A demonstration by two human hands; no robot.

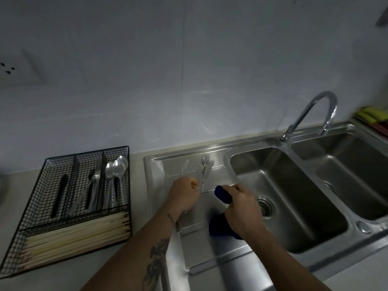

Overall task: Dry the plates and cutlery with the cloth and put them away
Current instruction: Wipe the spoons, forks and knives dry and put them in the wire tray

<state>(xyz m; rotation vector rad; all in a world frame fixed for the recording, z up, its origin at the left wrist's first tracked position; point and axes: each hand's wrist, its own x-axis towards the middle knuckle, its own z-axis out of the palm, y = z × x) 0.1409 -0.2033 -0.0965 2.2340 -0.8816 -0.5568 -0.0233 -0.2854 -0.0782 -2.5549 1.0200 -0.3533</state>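
Note:
On the steel drainboard [195, 238] beside the sink, several wet forks [205, 167] and a knife [184, 167] lie near its back edge. My left hand [184, 195] is curled into a fist just below them and seems to grip the handle of one piece; which piece is unclear. My right hand [241, 204] grips a dark blue cloth [223, 194], which bunches out above the fingers and hangs below the wrist. A black wire cutlery tray [42, 208] on the counter at left holds spoons [116, 171], forks and dark-handled knives.
Pale chopsticks [79, 238] fill the tray's front compartment. Right of the drainboard lies a double steel sink [294, 198] with a curved tap [310, 114]. Yellow-green cloths [373, 115] sit at the far right. A wall socket [8, 68] is at upper left.

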